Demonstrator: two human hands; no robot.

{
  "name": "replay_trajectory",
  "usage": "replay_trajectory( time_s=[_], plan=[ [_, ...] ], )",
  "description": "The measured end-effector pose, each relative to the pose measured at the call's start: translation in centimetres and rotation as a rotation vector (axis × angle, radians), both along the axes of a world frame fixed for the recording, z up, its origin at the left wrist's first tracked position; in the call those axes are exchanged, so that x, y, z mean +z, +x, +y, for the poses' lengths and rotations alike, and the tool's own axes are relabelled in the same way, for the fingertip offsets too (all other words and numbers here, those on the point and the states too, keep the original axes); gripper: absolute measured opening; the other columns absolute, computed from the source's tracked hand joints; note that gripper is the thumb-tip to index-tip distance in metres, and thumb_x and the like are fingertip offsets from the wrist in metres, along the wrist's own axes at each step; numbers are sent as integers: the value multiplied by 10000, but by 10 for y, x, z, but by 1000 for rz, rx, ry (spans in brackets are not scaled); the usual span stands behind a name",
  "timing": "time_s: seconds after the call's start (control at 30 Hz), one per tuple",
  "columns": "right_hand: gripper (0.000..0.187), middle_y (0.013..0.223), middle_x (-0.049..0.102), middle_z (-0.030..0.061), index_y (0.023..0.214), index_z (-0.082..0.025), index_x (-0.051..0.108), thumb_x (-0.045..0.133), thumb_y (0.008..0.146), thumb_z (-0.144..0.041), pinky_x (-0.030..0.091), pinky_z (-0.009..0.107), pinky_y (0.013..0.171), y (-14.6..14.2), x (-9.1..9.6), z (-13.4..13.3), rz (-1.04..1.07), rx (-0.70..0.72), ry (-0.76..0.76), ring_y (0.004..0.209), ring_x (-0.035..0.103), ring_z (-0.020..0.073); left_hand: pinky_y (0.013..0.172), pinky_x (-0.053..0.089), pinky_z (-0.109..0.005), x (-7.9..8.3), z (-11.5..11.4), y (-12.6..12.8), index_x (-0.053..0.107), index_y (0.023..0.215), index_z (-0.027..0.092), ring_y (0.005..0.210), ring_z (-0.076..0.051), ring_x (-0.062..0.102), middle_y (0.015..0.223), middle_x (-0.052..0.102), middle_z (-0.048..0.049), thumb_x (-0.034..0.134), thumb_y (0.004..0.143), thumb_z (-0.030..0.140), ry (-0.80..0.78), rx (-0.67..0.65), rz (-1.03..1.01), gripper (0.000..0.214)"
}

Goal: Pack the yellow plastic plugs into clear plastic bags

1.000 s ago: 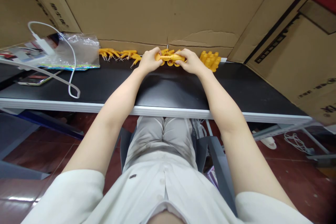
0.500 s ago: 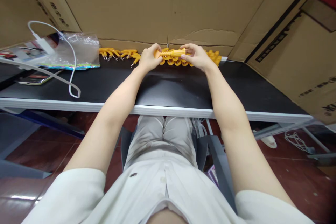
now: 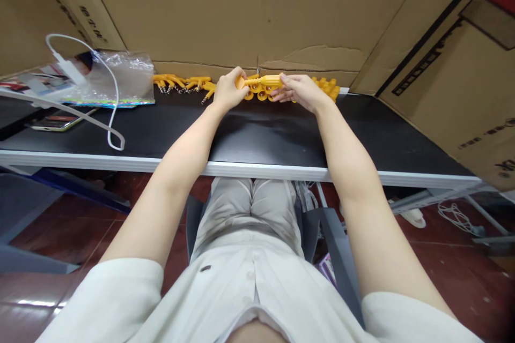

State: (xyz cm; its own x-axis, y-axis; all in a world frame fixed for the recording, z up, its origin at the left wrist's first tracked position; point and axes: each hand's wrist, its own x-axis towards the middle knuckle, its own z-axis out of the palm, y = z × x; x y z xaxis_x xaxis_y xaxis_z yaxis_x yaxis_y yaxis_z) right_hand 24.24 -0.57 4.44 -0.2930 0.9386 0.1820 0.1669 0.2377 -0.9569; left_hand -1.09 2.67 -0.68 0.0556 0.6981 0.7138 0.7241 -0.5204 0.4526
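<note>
My left hand is closed around the left end of a yellow plastic corkscrew, held level above the black table. The piece has a ribbed narrow neck and a wider sleeve on its right. At that sleeve's right end, my right hand grips with thumb and index finger, the other fingers spread below. Several yellow hollow pieces with round ends facing me lie behind and under it, partly covered by my right hand. Left of my left hand lie several yellow-handled pieces with metal spirals.
A clear plastic bag lies at the left, with a white cable looping before it and a phone nearby. Cardboard walls the back and right side. The table's pale front edge crosses below my forearms.
My right hand's fingers have shifted on the sleeve's end, the lower ones now spreading out underneath. My left hand stays almost still with its grip.
</note>
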Motion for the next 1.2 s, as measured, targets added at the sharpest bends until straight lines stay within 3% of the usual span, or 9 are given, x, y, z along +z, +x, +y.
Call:
replay_trajectory(
  time_s=[0.13,0.2,0.4,0.57,0.67,0.8,0.9,1.0,1.2],
  plan=[
    [321,907,810,47,1231,-191,710,753,1041,-446,631,262,705,1,6,-9,51,4,-38,768,809,178,1069,536,-463,-1,1,-1,685,993,267,1081,-313,755,920,750,-49,736,884,279,-3,5,7,121],
    [302,898,807,43,1235,-193,694,751,1045,-422,627,260,700,1,7,-11,54,-8,-42,750,804,174,1073,534,-462,-1,1,-2,687,998,265,1074,-310,755,905,746,-43,734,873,254,-4,6,13,134],
    [516,722,742,43,997,-178,693,743,962,-691,619,266,634,-3,0,0,23,-54,-51,695,801,209,1114,512,-471,-2,0,-1,692,1004,267,1135,-320,746,923,748,-41,750,878,243,28,-40,11,141],
    [690,720,739,73,976,-148,710,644,936,-833,616,271,624,-3,-10,12,-28,-62,-27,688,801,218,1088,524,-473,-2,1,1,675,952,255,1119,-324,747,907,739,-46,772,874,241,22,-37,-23,125],
    [616,901,793,79,1116,-153,722,707,957,-747,624,271,652,2,-10,12,-21,-35,17,731,808,197,1080,530,-460,-3,4,0,665,938,253,1107,-314,746,912,737,-47,778,874,246,12,-26,-53,130],
    [539,1082,807,37,1264,-227,703,929,861,-505,645,269,728,8,-6,5,8,1,126,827,817,178,1070,536,-455,-3,4,-1,668,938,255,1073,-308,753,868,723,-37,781,862,241,15,-29,-55,137],
    [459,888,790,45,1069,-193,732,895,876,-576,649,282,731,4,-5,3,-14,-34,110,793,811,197,1054,546,-448,-1,-2,1,675,950,264,1048,-305,760,847,724,-28,773,859,258,32,-47,-30,133],
    [572,693,722,59,921,-171,716,767,910,-741,653,305,699,-5,-8,4,-8,-105,32,766,812,238,1048,553,-449,4,-11,4,681,965,267,1045,-310,765,880,746,-40,757,866,283,3,-28,2,125],
    [642,682,720,46,1006,-173,740,722,905,-807,644,293,662,-9,-10,4,27,-135,-69,697,798,224,1071,548,-457,8,-18,7,718,1018,278,1095,-313,766,944,777,-55,706,911,353,-2,-36,8,131]
  ],
)
